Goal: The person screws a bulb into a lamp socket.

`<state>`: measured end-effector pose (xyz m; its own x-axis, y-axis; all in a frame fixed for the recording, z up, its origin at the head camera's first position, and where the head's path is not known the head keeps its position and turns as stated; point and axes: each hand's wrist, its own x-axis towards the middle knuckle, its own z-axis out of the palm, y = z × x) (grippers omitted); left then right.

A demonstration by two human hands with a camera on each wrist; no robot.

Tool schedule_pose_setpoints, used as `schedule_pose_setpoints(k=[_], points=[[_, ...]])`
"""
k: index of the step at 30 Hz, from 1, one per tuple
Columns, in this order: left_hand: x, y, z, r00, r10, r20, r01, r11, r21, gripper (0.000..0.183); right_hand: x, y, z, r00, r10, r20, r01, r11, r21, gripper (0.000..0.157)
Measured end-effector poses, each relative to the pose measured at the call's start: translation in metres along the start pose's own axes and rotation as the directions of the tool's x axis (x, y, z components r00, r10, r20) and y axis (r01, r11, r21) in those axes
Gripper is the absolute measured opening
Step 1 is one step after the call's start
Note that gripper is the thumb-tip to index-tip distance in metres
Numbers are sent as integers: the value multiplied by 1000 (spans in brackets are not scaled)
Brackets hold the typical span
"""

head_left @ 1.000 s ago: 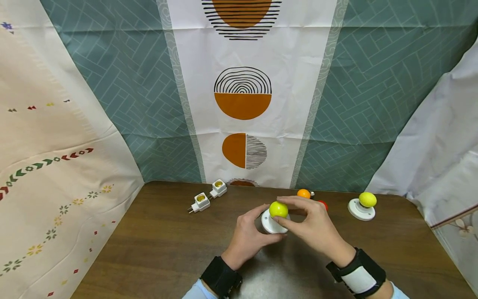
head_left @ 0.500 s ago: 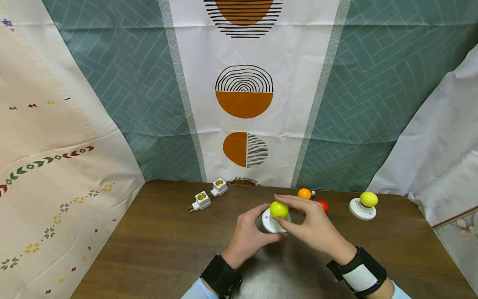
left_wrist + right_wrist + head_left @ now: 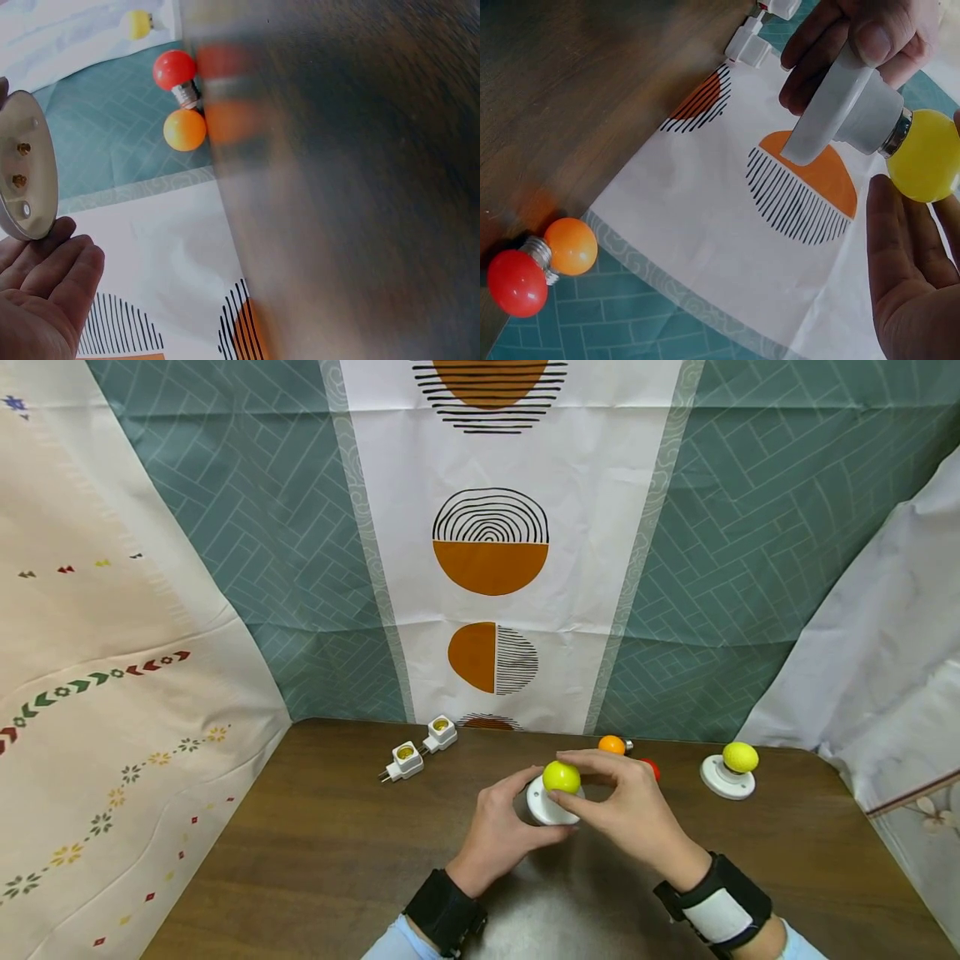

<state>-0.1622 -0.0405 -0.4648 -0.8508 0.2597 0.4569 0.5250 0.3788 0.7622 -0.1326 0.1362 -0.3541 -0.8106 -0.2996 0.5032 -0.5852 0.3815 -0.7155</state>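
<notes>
In the head view, about four o'clock from centre, the right hand [image 3: 633, 810] is hiding most of the red bulb [image 3: 655, 769], and the yellow bulb [image 3: 561, 777] is covering its own metal cap. Some fingers of the left hand [image 3: 497, 835] are hiding behind the white lamp base [image 3: 546, 808]. In the left wrist view, the edge is cutting off the white lamp base at nine o'clock and the left hand at eight, while the tabletop [image 3: 375, 187] is blurring at three. In the right wrist view, the frame is just clipping the yellow bulb at three o'clock, the right hand at four and a white plug socket [image 3: 781, 6] at one.
</notes>
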Motion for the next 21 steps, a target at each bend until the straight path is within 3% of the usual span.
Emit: schedule_pose_setpoints(k=[4,15,21], points=[[1,0,0,1000,6,2,-6,1000,2,69,0,-2,1,1000,13,-3,-13,1000,-20,43],[0,0,-2,1000,-22,11,22,999,26,73,0,0,-4,991,31,127,-32,1000,-2,51],[1,0,-2,1000,-9,9,8,1000,27,72,0,2,-3,989,31,146,-33,999,14,48]])
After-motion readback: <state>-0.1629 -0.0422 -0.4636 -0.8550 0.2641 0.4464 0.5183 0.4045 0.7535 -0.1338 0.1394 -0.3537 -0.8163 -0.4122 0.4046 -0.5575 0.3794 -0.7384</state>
